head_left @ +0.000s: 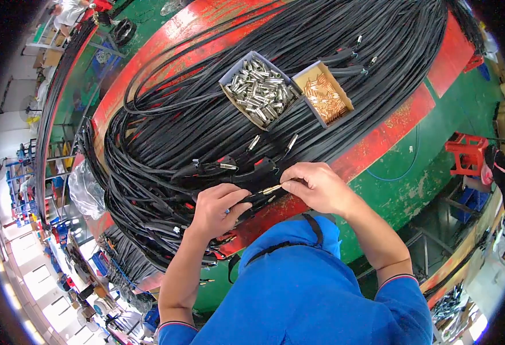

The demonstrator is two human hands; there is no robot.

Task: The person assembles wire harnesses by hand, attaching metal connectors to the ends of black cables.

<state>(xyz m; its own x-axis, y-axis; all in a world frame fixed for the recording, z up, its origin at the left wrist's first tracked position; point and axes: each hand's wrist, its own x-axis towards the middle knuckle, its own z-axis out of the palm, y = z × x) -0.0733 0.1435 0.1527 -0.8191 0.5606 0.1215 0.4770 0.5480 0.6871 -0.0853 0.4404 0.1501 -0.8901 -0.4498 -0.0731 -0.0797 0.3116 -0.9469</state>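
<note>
Just in front of my body, near the red table's front edge, my left hand [217, 208] pinches a black cable [254, 198] close to its end. My right hand [317, 185] closes thumb and fingers on a slim brass-coloured plug pin [272, 188] at that cable end. Cable and pin form nearly one line between the hands. Beyond them lie several cable ends with silver connectors [254, 142]. Farther off, a cardboard box [233, 69] holds many silver metal sleeves [259, 92]. Touching its right side, a smaller box [306, 75] holds many copper-coloured pins [326, 100].
Thick bundles of black cable [172, 123] cover most of the red table [373, 138]. A clear plastic bag [85, 191] hangs at its left end. A red stool [466, 150] stands on the green floor to the right. Another person [69, 12] is at the far left.
</note>
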